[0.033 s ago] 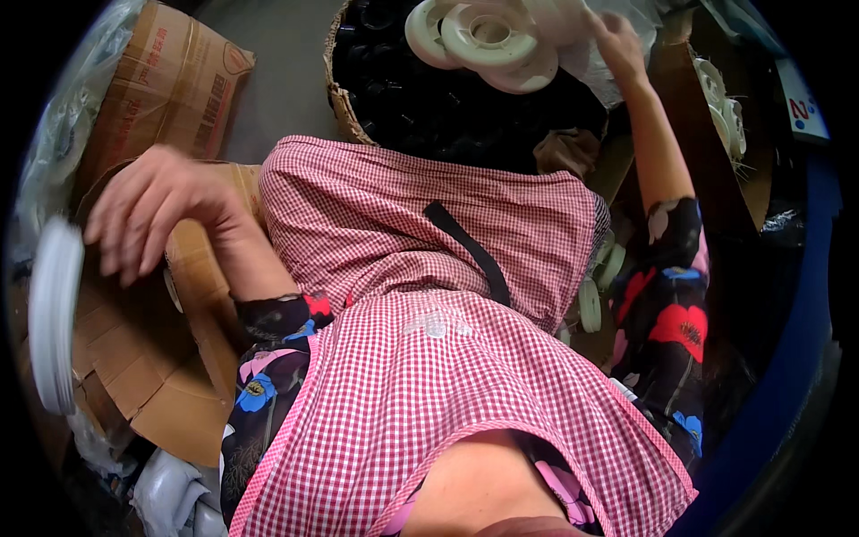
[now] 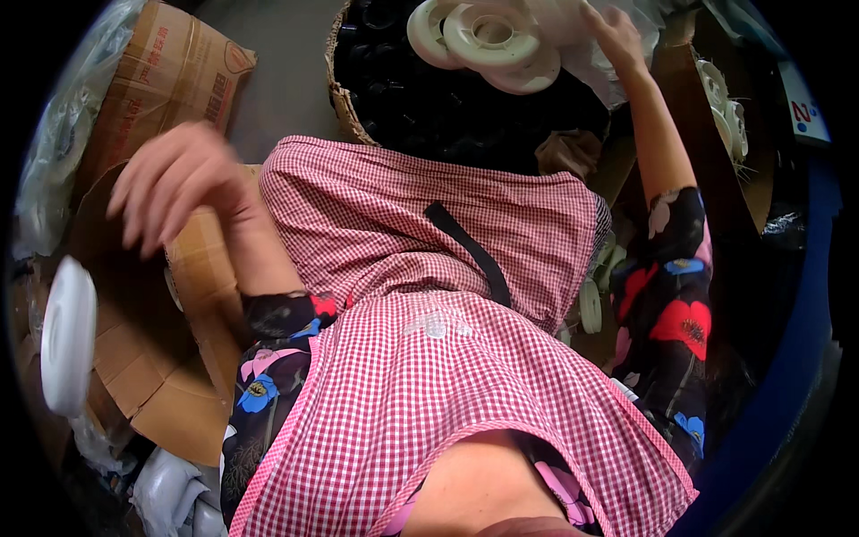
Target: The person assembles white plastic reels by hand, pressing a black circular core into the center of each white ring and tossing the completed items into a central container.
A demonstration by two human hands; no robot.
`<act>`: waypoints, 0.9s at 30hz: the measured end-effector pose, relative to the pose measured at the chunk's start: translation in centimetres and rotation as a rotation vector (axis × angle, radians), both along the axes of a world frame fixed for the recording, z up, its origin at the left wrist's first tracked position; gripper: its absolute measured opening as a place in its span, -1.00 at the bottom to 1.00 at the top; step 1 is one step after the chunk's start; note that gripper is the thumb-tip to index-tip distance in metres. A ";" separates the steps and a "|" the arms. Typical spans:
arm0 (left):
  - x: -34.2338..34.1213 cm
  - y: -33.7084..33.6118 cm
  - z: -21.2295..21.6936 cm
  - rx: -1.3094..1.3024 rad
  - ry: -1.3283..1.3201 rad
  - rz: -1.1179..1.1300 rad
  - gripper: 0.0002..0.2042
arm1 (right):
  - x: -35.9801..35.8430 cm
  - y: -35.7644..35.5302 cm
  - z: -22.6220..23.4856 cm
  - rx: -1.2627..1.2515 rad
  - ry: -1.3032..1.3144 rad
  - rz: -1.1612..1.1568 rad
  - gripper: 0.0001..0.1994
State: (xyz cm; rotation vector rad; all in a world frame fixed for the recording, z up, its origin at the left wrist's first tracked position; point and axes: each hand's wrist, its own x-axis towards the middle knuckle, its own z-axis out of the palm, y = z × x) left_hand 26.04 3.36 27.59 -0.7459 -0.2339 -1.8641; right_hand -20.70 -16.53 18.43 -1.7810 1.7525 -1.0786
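My left hand (image 2: pixel 183 183), slightly blurred, is raised at the left with its fingers loosely spread and nothing in it. Below it, apart from the fingers, a white plastic disc (image 2: pixel 68 336) with a raised hub appears in mid-air, seen nearly edge-on, beside an opened cardboard box (image 2: pixel 134 345). At the top right my right hand (image 2: pixel 617 38) has its fingers bent against whitish plastic; what they grip is hard to make out. Left of that hand, several white flanged spools (image 2: pixel 461 40) sit together over a carton of black parts (image 2: pixel 403 107).
A taped carton (image 2: pixel 179 76) stands at the far left beside clear plastic wrapping (image 2: pixel 67 134). On the right, another carton (image 2: pixel 756 170) holds white spools (image 2: pixel 720 107). White bags (image 2: pixel 165 488) lie at the lower left. A blue edge (image 2: pixel 805 295) runs along the right.
My left hand has moved up and to the right, away from the white disc. The disc has shifted slightly right and down and turned to show more of its face. My right hand has barely moved.
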 end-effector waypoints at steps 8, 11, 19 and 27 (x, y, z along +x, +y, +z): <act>-20.4 -3.8 -16.0 -0.489 -2.469 0.448 -0.53 | 2.4 1.4 2.6 0.246 0.082 -0.013 -0.47; -21.9 -5.0 -21.8 -0.602 -2.751 0.551 -0.56 | 3.7 8.9 3.5 0.105 0.027 -0.130 -0.51; -20.0 -5.3 -22.2 -0.253 -2.471 0.500 -0.75 | 4.2 23.4 -1.0 0.270 -0.943 -0.058 -0.42; -18.3 0.8 -13.4 -0.541 -1.818 0.659 -0.69 | 8.3 26.7 -2.4 0.639 -1.238 0.270 -0.24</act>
